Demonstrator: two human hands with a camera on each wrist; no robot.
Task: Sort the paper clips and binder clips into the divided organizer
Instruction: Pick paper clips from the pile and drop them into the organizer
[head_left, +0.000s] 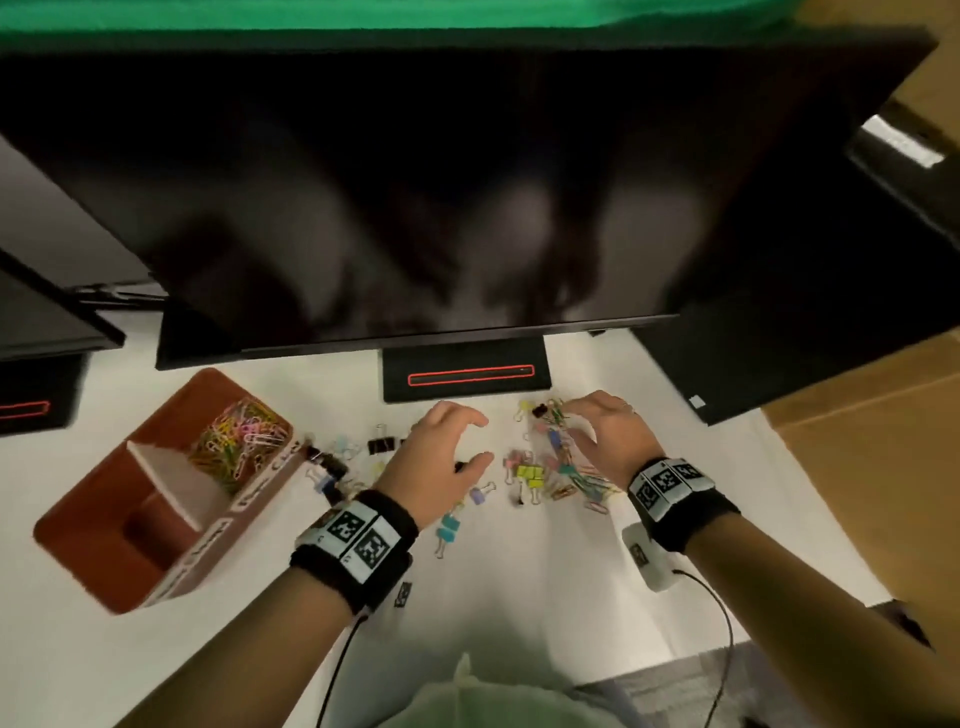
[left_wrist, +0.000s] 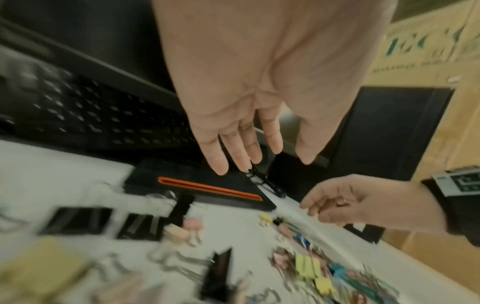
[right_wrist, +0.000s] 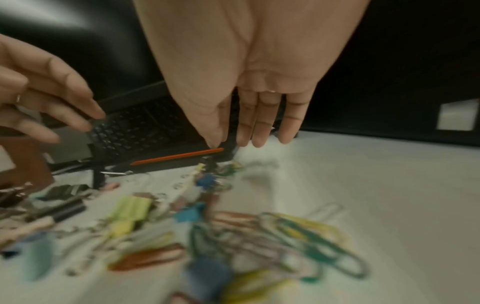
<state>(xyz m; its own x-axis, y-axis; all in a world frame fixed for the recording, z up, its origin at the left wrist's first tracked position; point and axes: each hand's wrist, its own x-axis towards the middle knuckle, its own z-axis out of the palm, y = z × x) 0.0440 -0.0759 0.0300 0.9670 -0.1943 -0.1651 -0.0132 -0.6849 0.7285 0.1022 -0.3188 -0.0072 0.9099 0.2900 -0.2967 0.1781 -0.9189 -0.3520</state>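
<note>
Fingers of both hands (head_left: 441, 457) (head_left: 608, 441) hang spread, holding nothing, over scattered clips (head_left: 540, 467) near the monitor stand's (head_left: 467, 376) front edge.

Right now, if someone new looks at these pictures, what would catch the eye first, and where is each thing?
First, the heap of coloured binder clips and paper clips on the white desk, with the left hand and right hand open above it, holding nothing. Next, the brown divided organizer at the left: its far compartment already holds coloured paper clips. A large dark monitor hangs over all.
</note>
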